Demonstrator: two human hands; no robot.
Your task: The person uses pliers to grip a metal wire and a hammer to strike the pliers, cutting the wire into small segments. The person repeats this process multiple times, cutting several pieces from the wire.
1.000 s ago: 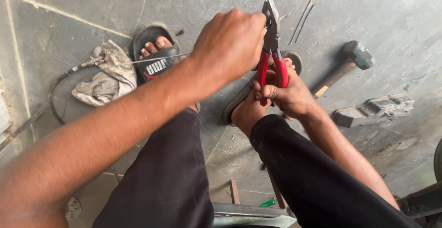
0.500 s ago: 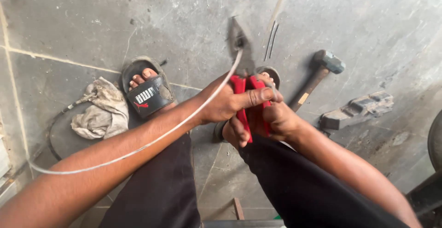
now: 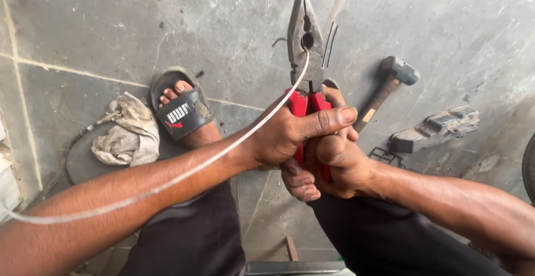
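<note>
Both my hands squeeze the red handles of a pair of pliers (image 3: pixel 304 47) that points away from me. My left hand (image 3: pixel 290 134) wraps over the handles from the left, its thumb lying across them. My right hand (image 3: pixel 334 159) grips them from below and the right. The grey steel jaws are closed on a thin pale cable (image 3: pixel 223 150), which runs from the jaws back over my left forearm toward the lower left edge. Below the hands are my knees in dark trousers.
On the concrete floor lie a hammer (image 3: pixel 390 86) right of the pliers, a grey metal part (image 3: pixel 434 128) farther right, two thin metal rods (image 3: pixel 330 42), and a dirty rag (image 3: pixel 125 131) with a black cable at left. My foot in a black slide sandal (image 3: pixel 183 111) rests beside the rag.
My left hand came down from above the pliers and joined the right on the handles. The pale cable now sits in the jaws, and the pliers are raised nearer the camera.
</note>
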